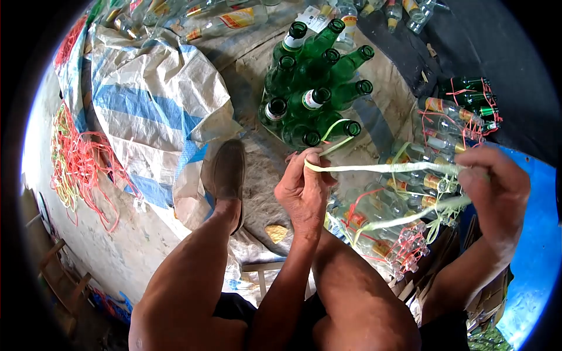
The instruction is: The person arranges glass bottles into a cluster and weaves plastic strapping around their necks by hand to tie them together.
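A pale yellow-green plastic strap [386, 168] runs between my two hands. My left hand [304, 190] pinches it between thumb and fingers, just in front of a cluster of green glass bottles [316, 70]. One loop of the strap passes round the neck of the nearest right bottle [352, 128]. Out to the right, my right hand [494, 181] has its fingers closed on the strap, with a second length trailing back leftward below. The bottles stand upright, packed tightly together with open mouths up. How far the strap goes round their far side is hidden.
Clear bottles tied in bundles [380, 216] lie at the right, and tied green bottles [471, 96] lie beyond. A striped woven sack [158, 99] spreads at the left beside tangled red and yellow strapping [85, 158]. More loose bottles [228, 20] lie at the back.
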### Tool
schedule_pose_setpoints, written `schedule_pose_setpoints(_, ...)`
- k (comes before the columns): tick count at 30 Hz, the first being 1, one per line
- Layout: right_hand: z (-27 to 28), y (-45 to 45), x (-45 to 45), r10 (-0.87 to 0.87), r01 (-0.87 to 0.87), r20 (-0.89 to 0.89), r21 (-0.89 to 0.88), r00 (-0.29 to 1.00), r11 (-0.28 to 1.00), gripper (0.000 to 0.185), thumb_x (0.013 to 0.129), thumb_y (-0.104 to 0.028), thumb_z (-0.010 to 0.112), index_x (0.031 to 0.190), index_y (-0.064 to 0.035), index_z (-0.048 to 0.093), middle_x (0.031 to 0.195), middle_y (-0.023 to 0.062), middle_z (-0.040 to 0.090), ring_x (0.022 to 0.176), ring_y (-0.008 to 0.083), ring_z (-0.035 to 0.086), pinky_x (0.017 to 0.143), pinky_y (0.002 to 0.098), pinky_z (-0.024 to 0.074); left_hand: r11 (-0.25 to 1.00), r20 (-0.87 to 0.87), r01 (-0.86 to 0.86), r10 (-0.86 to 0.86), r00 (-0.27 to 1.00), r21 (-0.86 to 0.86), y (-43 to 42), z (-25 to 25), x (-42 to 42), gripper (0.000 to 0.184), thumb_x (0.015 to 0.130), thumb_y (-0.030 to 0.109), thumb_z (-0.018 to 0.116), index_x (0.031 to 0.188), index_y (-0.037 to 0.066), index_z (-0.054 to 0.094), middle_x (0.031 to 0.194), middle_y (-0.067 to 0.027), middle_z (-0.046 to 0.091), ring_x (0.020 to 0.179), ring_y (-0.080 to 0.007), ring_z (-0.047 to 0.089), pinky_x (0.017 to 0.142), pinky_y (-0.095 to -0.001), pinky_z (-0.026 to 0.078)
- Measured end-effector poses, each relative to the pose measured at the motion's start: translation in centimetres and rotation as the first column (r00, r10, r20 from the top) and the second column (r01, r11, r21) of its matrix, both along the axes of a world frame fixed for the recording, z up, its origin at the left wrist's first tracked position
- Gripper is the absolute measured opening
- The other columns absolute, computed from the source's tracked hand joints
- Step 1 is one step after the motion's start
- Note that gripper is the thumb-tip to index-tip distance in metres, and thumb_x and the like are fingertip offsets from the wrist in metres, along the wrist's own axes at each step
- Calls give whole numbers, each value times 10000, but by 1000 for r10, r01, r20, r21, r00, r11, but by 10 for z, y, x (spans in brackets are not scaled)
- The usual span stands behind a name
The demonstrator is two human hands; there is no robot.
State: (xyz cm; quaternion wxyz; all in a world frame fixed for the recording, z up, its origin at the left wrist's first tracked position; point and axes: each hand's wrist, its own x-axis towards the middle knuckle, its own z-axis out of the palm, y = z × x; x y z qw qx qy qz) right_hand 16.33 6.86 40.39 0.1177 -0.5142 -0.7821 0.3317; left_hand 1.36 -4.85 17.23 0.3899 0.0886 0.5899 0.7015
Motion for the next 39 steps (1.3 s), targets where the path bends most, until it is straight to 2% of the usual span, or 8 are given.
schedule_pose_setpoints(3, 3, 26, 1, -55, 66, 90, -127, 994, 990, 137, 980, 11, 697, 1112, 40, 720, 857, -29, 656, 790, 16, 539, 708, 192, 413, 1000, -36, 19, -20, 999, -16, -4, -1, -7, 258, 1115, 176, 625, 1114, -42, 764, 818, -70, 738, 626, -109, 649, 589, -242, 513)
schedule_pose_setpoints(6, -19, 52, 5, -17, 16, -3, -117, 1000, 993, 124, 982, -13, 711, 1092, 43, 722, 871, -19, 673, 803, 21, 562, 718, 200, 436, 1000, -23, -15, 16, 1000, 23, -6, -8, -14, 262, 1118, 161, 606, 1094, -53, 754, 833, -75, 735, 621, -113, 641, 586, -252, 517)
schedule_pose_setpoints(11, -50, 87, 6, 41, -39, 15, -108, 999, 993, 133, 990, -108, 732, 972, 24, 741, 790, -18, 657, 732, 19, 558, 640, 227, 438, 997, 24, -74, 75, 997, -5, -3, -9, -25, 286, 1121, 189, 602, 1048, -45, 749, 789, -51, 698, 605, -111, 609, 564, -259, 509)
schedule_pose_setpoints(15, -71, 114, -6, 82, -84, 76, 26, 994, 996, 125, 974, -107, 751, 954, 16, 751, 760, -40, 632, 707, 12, 520, 619, 226, 411, 997, 35, -70, 69, 997, 33, -3, -9, -30, 245, 1117, 154, 602, 1018, -33, 727, 788, -26, 678, 619, -84, 606, 557, -233, 484)
schedule_pose_setpoints(25, -124, 158, -118, 517, -373, -177, 506, 838, 778, 132, 995, -147, 749, 990, -19, 779, 744, 18, 667, 681, 61, 557, 600, 286, 443, 989, 19, -146, 146, 989, -9, 5, -7, -44, 312, 1129, 240, 597, 957, 6, 712, 696, 2, 611, 552, -59, 522, 500, -220, 394)
schedule_pose_setpoints(28, -127, 164, -147, 571, -484, -89, 434, 816, 760, 139, 1017, -134, 749, 1033, 4, 766, 836, 1, 710, 729, 52, 588, 642, 266, 467, 986, 7, -165, 165, 986, -33, 7, -9, -48, 314, 1130, 260, 592, 955, 24, 704, 672, 8, 576, 520, -57, 460, 479, -227, 356)
schedule_pose_setpoints(32, -149, 177, -176, 584, -473, -117, 471, 803, 745, 135, 1008, -154, 764, 1001, -20, 771, 761, 20, 676, 708, 57, 583, 637, 297, 471, 986, 22, -164, 165, 986, -41, 11, -8, -51, 314, 1133, 261, 589, 946, 35, 701, 669, 19, 556, 521, -50, 444, 481, -226, 348)
schedule_pose_setpoints(39, -172, 195, -199, 490, -497, 130, 407, 862, 766, 255, 975, -351, 764, 969, -97, 795, 685, 74, 687, 661, 229, 672, 658, 416, 511, 988, 25, -147, 149, 989, -54, 18, -8, -56, 324, 1135, 269, 590, 936, 38, 702, 669, 30, 540, 525, -46, 429, 487, -226, 334)
